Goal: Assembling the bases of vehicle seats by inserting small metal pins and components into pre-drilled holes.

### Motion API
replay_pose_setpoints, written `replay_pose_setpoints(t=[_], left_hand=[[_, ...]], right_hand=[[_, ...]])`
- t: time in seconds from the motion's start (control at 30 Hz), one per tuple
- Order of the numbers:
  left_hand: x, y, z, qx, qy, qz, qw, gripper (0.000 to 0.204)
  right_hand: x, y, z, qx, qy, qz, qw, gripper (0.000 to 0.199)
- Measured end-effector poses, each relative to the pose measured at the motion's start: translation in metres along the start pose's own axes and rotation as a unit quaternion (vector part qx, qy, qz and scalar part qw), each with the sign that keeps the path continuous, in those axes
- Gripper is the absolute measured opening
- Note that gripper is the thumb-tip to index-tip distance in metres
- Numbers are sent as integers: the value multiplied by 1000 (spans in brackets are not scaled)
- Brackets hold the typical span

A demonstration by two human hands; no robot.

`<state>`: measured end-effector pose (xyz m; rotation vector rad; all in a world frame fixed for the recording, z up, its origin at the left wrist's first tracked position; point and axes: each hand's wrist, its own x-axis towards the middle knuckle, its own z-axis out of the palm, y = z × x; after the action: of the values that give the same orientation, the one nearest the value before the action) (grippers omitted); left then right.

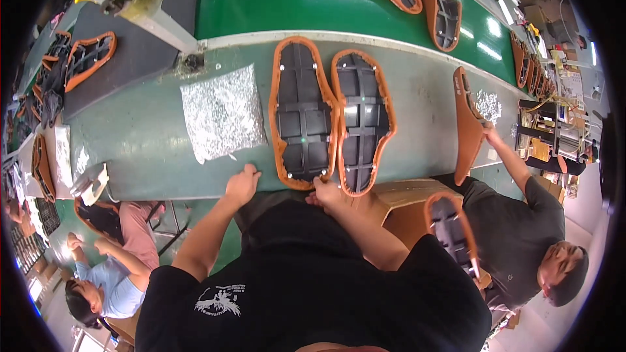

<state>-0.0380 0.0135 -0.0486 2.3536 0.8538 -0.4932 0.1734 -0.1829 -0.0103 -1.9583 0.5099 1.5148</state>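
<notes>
Saddle base [302,114]: right hand [328,194] touching; screw bag [222,111] full.

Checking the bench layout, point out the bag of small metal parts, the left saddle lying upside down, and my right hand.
bag of small metal parts [222,112], head view, bag's middle
left saddle [301,114], head view, black underside
right hand [328,193], head view, back of hand

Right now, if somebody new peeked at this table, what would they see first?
Probably the two orange-rimmed bicycle seats lying upside down side by side in the middle of the grey-green table, black ribbed undersides up. The right hand touches their near ends, and the left hand rests on the table edge. Just left of them lies a shiny clear bag of small silver parts.
</notes>
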Motion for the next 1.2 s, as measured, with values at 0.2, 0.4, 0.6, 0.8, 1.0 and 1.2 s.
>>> replay_pose_setpoints(t=[0.2,0.4,0.6,0.8,1.0,1.2], left_hand=[[6,-2,-22,-455,8,-143,879,23],[27,22,-77,-663,-110,-184,717,18],[55,31,-113,-727,-144,-181,646,18],[72,40,-122,-715,-268,-119,634,16],[100,46,-118,-737,-315,-78,593,15],[105,45,-127,-742,-291,-103,595,19]], right_hand=[[42,-63,40,125,-47,-143,981,23],[94,-296,57,119,-178,-258,942,22],[111,-499,15,-236,-49,-431,869,27],[145,-652,-112,-440,527,-451,570,47],[190,-692,-152,-469,481,-369,642,46],[161,-659,-127,-522,430,-442,589,25]])
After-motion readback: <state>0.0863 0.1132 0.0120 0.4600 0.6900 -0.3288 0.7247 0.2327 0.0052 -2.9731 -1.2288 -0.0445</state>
